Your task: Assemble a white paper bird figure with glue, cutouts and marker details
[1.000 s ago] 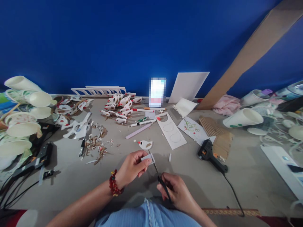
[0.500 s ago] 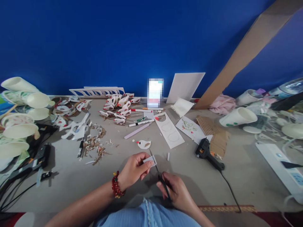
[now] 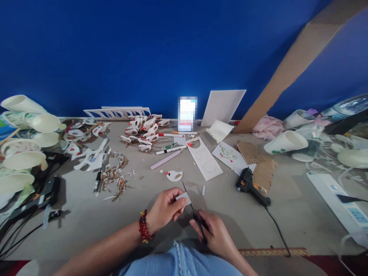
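Note:
My left hand (image 3: 166,207) pinches a small white piece of card (image 3: 183,197) between thumb and fingers. Black-handled scissors (image 3: 197,222) are gripped in my right hand (image 3: 214,230), their blades lying along the right edge of the card. Just beyond the blade tips lies a white bird cutout (image 3: 174,176) with a red beak and a brown wing. A thin white strip (image 3: 203,190) rests to the right of the blades. Farther back is a white card sheet (image 3: 205,159) with teardrop outlines drawn on it.
Black glue gun (image 3: 253,188) with its cord lies to the right, by torn cardboard (image 3: 264,174). Several finished birds (image 3: 146,130) are heaped at the back. Markers (image 3: 171,149) lie mid-table. Scraps (image 3: 115,176), paper cups (image 3: 23,153) and a power strip (image 3: 339,207) occupy the sides.
My left hand and the card have shifted slightly to the right and toward me. The scissors still lie at the card's edge, with my right hand nearly in place.

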{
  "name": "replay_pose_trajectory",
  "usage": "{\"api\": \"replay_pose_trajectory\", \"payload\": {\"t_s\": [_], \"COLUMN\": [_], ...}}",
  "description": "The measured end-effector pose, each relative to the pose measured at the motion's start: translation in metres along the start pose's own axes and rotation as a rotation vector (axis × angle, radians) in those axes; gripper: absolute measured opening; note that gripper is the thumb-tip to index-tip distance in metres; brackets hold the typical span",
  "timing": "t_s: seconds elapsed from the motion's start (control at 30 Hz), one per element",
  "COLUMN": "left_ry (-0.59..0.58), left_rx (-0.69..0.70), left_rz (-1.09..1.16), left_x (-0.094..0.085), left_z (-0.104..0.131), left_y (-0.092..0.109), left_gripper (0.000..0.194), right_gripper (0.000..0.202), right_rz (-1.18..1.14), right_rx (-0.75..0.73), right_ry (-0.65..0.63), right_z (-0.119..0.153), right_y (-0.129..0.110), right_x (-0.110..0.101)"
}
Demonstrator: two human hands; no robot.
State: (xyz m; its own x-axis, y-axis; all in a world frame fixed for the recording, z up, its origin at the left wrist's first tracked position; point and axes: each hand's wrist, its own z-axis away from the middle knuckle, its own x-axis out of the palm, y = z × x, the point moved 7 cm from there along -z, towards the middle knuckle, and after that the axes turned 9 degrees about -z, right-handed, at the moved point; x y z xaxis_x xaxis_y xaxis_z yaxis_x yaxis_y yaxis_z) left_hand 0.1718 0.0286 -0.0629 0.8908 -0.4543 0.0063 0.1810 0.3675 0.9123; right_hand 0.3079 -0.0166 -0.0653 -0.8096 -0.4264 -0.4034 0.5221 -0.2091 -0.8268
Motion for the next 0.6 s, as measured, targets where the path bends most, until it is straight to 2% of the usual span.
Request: {"api": "replay_pose_trajectory", "payload": {"t_s": [0.17,0.3,0.37,0.47,0.6], "left_ry": [-0.027,-0.013,-0.021,0.04,0.266], "left_rx": [-0.02,-0.003,0.038,0.132,0.378], "left_rz": [-0.055,-0.134,-0.196,-0.37,-0.784], "left_x": [-0.002,-0.014,-0.021,-0.036,-0.053], "left_z": [0.001,0.007,0.009,0.004,-0.021], "left_y": [-0.008,0.0,0.012,0.037,0.086], "left_gripper": [0.032,0.031,0.031,0.033,0.032], "right_gripper": [0.042,0.033,0.028,0.024,0.019], "right_rz": [0.136,0.338,0.443,0.633,0.848], "right_rx": [-0.063,-0.076,-0.059,-0.044,-0.096], "right_ry": [0.036,0.172,0.223,0.264,0.234], "right_z": [0.006,0.018,0.026,0.034,0.033], "right_y": [0.006,0.019,0.024,0.025,0.016], "right_x": [-0.009,-0.039,-0.056,-0.075,-0.078]}}
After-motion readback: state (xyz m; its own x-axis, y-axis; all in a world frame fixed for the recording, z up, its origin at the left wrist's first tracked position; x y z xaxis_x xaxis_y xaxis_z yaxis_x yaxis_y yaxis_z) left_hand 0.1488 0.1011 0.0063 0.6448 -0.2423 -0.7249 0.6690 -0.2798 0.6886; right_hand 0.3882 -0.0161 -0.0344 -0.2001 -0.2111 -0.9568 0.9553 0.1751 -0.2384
